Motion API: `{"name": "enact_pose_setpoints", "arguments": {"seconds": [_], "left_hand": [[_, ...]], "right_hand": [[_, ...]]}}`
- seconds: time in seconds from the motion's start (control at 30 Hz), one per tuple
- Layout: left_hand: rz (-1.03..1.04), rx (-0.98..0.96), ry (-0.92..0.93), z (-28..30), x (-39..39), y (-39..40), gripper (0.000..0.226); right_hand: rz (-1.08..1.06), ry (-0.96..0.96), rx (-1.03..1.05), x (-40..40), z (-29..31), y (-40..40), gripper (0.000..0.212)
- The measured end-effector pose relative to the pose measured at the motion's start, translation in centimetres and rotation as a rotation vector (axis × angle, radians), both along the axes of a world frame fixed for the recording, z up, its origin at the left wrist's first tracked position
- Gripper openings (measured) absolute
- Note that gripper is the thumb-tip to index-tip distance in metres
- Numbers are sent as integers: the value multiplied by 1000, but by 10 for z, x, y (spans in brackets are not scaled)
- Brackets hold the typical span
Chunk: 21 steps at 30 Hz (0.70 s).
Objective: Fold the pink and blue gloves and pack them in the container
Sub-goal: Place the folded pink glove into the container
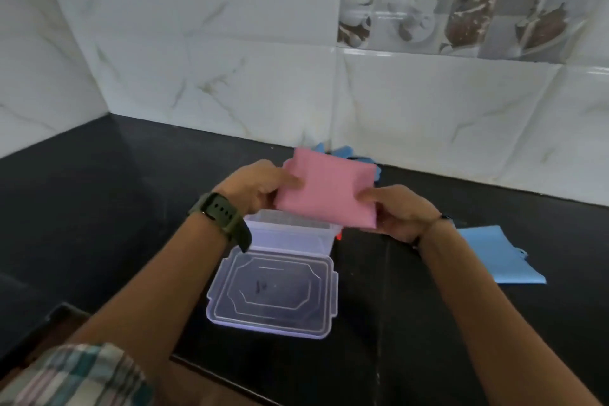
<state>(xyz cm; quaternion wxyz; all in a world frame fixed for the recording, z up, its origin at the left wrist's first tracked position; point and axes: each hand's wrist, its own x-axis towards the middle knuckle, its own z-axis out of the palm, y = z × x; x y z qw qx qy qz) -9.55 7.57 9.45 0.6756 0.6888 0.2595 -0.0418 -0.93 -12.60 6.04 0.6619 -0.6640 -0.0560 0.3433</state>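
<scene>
Both hands are holding 1 folded pink glove (324, 190) in the air, above the far part of the clear container (290, 234). The left hand (255, 186) is pinching the glove's left edge, thumb on top, grip closed on the fabric. The right hand (400, 213) is pinching the lower right edge, grip likewise closed on the fabric. The glove is showing as a flat, roughly rectangular pad, tilted slightly.

The container is sitting open on the black table (99, 208), directly below the left wrist and the glove's near edge; what is inside cannot be told. Its clear lid (273, 293) is lying flat on the table, just in front of the container and touching it. A small red part (338, 236) is showing at the container's right corner.

1 folded blue glove (497, 255) is lying flat on the table to the right of the right wrist, apart from the container. More blue glove material (339, 152) is peeking out behind the pink glove, near the tiled wall (230, 43).

A dark green watch (222, 211) is sitting on the left wrist. A plaid sleeve (75, 376) is showing at lower left.
</scene>
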Motion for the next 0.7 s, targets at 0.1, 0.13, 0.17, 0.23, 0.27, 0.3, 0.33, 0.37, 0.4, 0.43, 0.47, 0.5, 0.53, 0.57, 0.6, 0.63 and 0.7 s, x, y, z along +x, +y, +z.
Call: {"name": "enact_pose_setpoints", "arguments": {"seconds": [0.1,0.13,0.17,0.23,0.27,0.3,0.33,0.37,0.4,0.43,0.47,0.5,0.53,0.57,0.6,0.63,0.7], "left_hand": [[28,231,88,-7,5,34,11],[14,353,131,-14,9,41,13],[-10,493,175,-22,14,45,17],[-69,708,205,-38,26,47,27],[-112,783,218,-46,32,47,33],[-175,886,253,-52,38,44,37],[-251,1015,299,-57,42,40,38],[-335,1146,329,-64,45,37,37],[-419,1257,350,-71,47,36,36],[-485,1344,369,-79,49,36,34],[-532,1421,371,-85,50,37,33],[-561,1484,360,-88,50,37,32],[-574,1537,339,-89,50,38,32],[-564,1577,311,-87,51,39,31],[-517,1608,264,-82,52,38,30],[-446,1634,198,-73,53,36,28],[-326,1648,30,-53,58,21,19]], "right_hand": [[72,-30,-204,14,-4,57,25],[84,-74,-290,17,-7,71,28],[96,-139,-382,20,-10,84,33],[163,-349,-627,26,-17,105,40],[217,-480,-782,28,-20,112,41],[265,-599,-923,26,-21,118,40],[299,-682,-1021,22,-23,123,36],[340,-725,-1090,19,-28,127,34],[387,-729,-1135,15,-35,131,35],[424,-722,-1167,11,-41,134,36],[438,-722,-1190,8,-47,136,36],[443,-735,-1210,6,-51,138,35],[445,-758,-1223,5,-52,139,34],[433,-793,-1218,4,-49,138,32],[396,-845,-1184,3,-44,135,31],[342,-907,-1132,3,-37,129,28],[137,-1004,-1002,6,-19,100,16]]}}
